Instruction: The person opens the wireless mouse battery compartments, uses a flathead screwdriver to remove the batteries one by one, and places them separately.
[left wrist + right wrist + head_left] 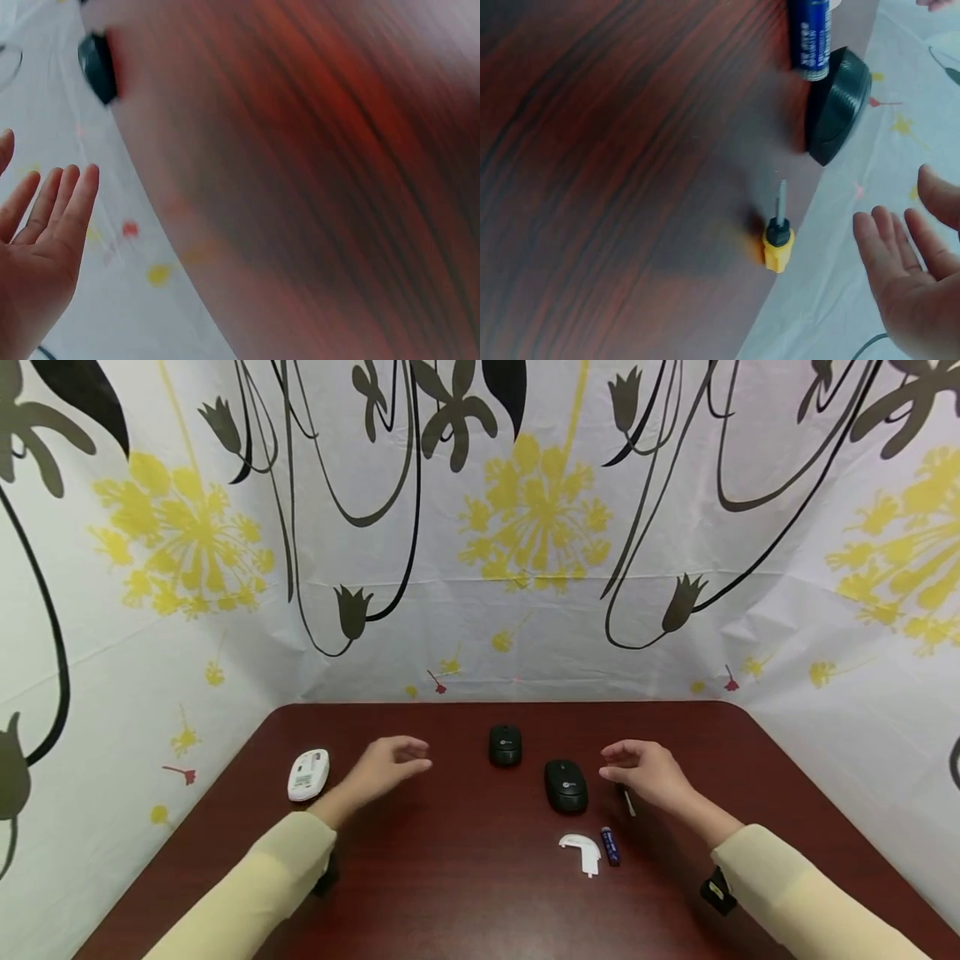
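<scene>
My left hand [384, 768] hovers over the table's left half with loosely bent fingers and nothing in them; in the left wrist view the hand [52, 232] has its fingers extended. Beside that forearm lies a white computer mouse [308, 775], label side up. My right hand [651, 772] is raised above a screwdriver with a yellow and black handle [778, 244], holding nothing; the head view shows only the screwdriver's shaft [630, 804]. Left of this hand sits a black mouse [566, 787]. Nearer me lie a white battery cover [588, 852] and a blue battery [611, 847].
Farther back stands a second black mouse [505, 746]. Everything lies on a dark red-brown wooden table [450, 893] with rounded far corners. A white floral curtain [480, 635] hangs close behind and along both sides.
</scene>
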A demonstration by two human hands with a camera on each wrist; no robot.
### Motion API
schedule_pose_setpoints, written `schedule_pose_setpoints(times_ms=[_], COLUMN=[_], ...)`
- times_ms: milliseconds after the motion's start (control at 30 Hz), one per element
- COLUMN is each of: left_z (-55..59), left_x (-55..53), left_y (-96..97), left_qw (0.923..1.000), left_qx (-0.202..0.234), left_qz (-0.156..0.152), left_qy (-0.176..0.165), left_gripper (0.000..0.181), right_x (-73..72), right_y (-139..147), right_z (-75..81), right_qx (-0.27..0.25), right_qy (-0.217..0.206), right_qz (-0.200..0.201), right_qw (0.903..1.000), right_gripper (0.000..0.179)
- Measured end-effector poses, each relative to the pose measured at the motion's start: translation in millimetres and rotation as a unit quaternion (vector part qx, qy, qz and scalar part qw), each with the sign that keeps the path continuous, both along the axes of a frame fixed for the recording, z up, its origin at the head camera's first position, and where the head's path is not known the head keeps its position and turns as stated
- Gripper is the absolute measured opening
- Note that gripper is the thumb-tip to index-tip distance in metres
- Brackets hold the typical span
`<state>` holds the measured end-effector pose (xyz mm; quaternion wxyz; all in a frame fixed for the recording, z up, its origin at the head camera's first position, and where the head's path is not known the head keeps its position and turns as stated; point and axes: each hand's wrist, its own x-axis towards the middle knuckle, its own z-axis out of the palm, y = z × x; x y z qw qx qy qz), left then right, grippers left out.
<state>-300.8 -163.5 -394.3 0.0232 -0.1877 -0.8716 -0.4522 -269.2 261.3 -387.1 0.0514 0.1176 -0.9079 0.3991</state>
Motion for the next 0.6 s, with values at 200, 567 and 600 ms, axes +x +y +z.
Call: schedule_pose_setpoints(times_ms=[200,567,600], left_z=[-8.0,-20.4,-20.6], left_x=[0.8,-10.5,-11.7], left_y=[39.0,96.3,101.1], left_qw=[0.9969,0.9594,0.9504], left_qx=[-0.043,-0.178,-0.194], left_qz=[-0.059,-0.156,-0.165], left_qy=[0.030,0.154,0.178], left_gripper=[0.035,0.044,0.044], right_x=[-9.1,-20.6,-21.5], right_y=[-2,-6,-6], right_z=[-10.7,-22.9,-23.6], right_qx=[0.025,0.094,0.101], right_qy=[0.038,0.157,0.164], right_qz=[0.044,0.147,0.158], right_qw=[0.9980,0.9721,0.9685], right_gripper=[0.030,0.029,0.029])
